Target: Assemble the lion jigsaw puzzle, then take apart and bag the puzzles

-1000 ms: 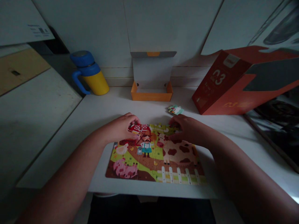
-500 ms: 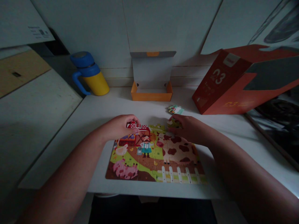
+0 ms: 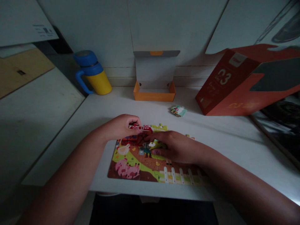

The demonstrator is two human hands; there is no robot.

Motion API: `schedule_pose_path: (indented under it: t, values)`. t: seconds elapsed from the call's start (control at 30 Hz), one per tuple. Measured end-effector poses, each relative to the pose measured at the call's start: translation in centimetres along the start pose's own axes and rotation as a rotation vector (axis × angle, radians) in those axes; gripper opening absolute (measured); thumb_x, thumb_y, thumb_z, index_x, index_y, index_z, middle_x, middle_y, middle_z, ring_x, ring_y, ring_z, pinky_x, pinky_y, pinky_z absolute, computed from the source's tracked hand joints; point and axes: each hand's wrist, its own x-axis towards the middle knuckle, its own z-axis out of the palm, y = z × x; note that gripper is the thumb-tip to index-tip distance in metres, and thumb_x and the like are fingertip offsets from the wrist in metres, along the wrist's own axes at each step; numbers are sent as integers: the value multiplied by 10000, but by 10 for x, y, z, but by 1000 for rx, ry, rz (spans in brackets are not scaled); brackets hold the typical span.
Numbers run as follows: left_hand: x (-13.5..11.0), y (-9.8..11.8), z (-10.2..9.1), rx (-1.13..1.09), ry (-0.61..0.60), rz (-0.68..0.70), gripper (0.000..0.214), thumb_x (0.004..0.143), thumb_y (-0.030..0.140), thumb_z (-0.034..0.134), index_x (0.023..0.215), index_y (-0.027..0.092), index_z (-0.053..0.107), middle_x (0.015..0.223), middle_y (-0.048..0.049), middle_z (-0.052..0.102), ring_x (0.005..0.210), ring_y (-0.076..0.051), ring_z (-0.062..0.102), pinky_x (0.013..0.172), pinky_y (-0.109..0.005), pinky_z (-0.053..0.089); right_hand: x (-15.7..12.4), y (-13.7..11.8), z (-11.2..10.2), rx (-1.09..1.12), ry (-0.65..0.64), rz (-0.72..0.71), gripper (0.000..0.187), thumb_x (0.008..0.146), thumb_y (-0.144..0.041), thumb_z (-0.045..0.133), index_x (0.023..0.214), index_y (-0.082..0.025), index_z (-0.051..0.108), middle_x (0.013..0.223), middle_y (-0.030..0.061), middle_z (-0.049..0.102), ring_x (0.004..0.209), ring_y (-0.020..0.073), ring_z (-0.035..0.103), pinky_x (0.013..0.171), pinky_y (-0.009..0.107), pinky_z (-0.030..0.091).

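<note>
A partly joined farm jigsaw puzzle (image 3: 150, 168) lies on the white table, showing a pig, a hen, a farmer and a white fence. At its upper left edge my left hand (image 3: 124, 126) is closed on a red barn puzzle piece (image 3: 140, 127). Over the middle of the picture, my right hand (image 3: 174, 147) pinches a green puzzle piece (image 3: 157, 144) with a small white patch. That hand covers most of the cow and part of the farmer. Behind the puzzle sits a small pile of loose pieces (image 3: 178, 111).
An open orange box (image 3: 154, 96) with its lid up stands against the wall. To the left is a blue and yellow thermos jug (image 3: 98, 79). A large red box (image 3: 225, 84) stands at the right, and a white cabinet (image 3: 44, 112) borders the table's left side.
My right hand has moved left from the puzzle's upper right edge to its middle, carrying the green piece. My left hand stays at the barn piece. The view has shifted slightly.
</note>
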Motion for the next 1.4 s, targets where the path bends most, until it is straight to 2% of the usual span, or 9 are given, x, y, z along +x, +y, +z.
schedule_pose_path:
  t: [0.2,0.5,0.7,0.83,0.9,1.07,1.13,1.23,1.4]
  values:
    - [-5,-3,-8,-42,-25,63,322,869,504,754,915,187,718,815,4,715,711,-144,604,630,-240,393,-1,2,0,-25,5,-3,464,1016,-331,644,1478,-298,623,1376,75,732,1210,253,704,1041,400,516]
    - [1,-3,2,47,24,15,264,861,450,744,875,190,706,743,21,669,680,-136,558,621,-236,378,1,-2,4,-10,-39,-47,512,985,-328,683,1493,-310,619,1434,71,703,1253,270,678,1086,425,490]
    - [-3,-4,-7,-142,49,-9,289,853,467,754,894,193,674,826,5,709,714,-146,599,656,-251,453,3,-3,7,-37,-22,-33,487,995,-351,668,1476,-294,619,1404,74,715,1221,269,691,1053,423,504]
    - [1,-1,0,-251,81,-19,308,853,469,762,965,194,682,866,-10,727,759,-164,637,684,-269,488,4,0,3,-12,8,-92,365,986,-312,681,1348,-262,677,1331,80,728,1167,235,686,1015,381,502]
    - [5,3,9,-279,66,-4,308,857,462,762,993,198,680,864,-9,727,767,-171,645,681,-274,490,3,3,-1,-36,93,-33,251,962,-310,708,1202,-235,715,1200,78,748,1047,213,695,922,343,510]
    - [12,12,30,-21,90,31,198,908,357,730,1062,232,717,915,-5,743,804,-183,663,739,-310,503,2,11,-10,-108,215,389,166,893,-329,735,1019,-230,692,907,21,738,587,137,612,624,304,417]
    - [14,14,35,120,157,98,216,899,320,754,1096,237,720,1033,-29,738,926,-204,676,844,-340,520,3,16,-10,-139,246,436,234,877,-365,745,1057,-232,678,887,28,734,598,157,619,620,313,403]
    - [16,12,39,203,199,156,349,851,323,826,1162,224,702,1173,-69,676,1099,-240,656,981,-374,521,5,22,-7,-273,349,382,347,841,-392,774,1115,-206,670,1031,97,720,800,221,664,701,340,436]
    - [17,10,40,222,175,144,409,824,385,862,1155,214,692,1194,-78,631,1124,-256,638,999,-387,523,9,24,-3,-398,378,409,327,859,-457,755,1020,-181,686,1089,147,666,841,245,630,720,372,439]
